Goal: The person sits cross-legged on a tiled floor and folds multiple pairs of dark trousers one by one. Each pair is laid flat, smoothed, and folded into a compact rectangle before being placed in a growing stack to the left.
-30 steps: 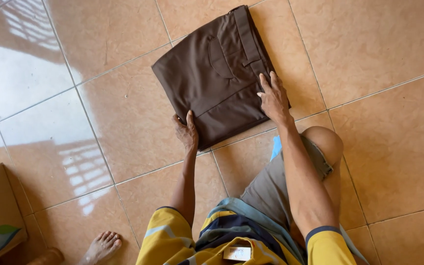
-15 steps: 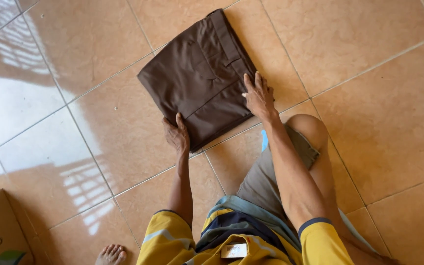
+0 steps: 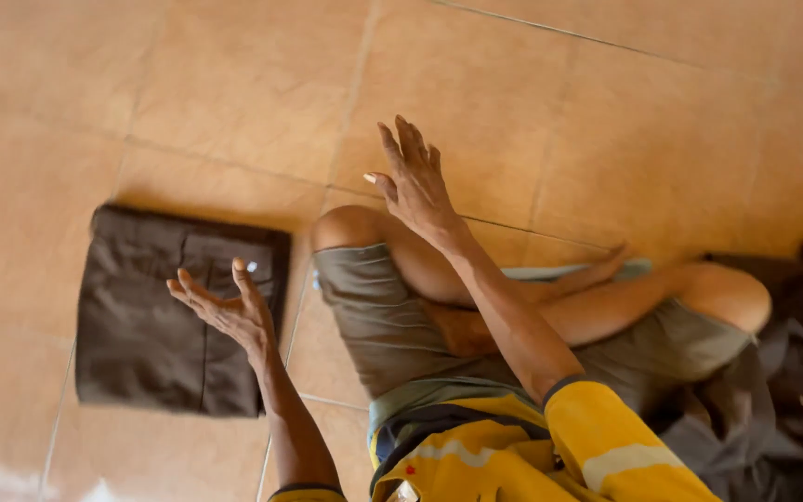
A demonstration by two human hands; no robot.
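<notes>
The folded trousers (image 3: 174,311) lie flat on the tiled floor (image 3: 532,102), left of the person's knee (image 3: 350,228), with bare tile along their far and left edges. The left hand (image 3: 225,311) hovers over the right edge, fingers spread, holding nothing. The right hand (image 3: 415,177) is raised above the knee (open, empty). A dark cloth pile (image 3: 792,372) lies at right.

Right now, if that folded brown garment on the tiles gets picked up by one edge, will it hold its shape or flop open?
The folded garment is soft cloth in flat layers, so lifted by one edge it would probably sag and unfold. On the smooth, glossy tile floor it would likely slide easily when pushed. It looks light and won't roll or tip. Both hands, left and right, are open above it, touching nothing.
</notes>
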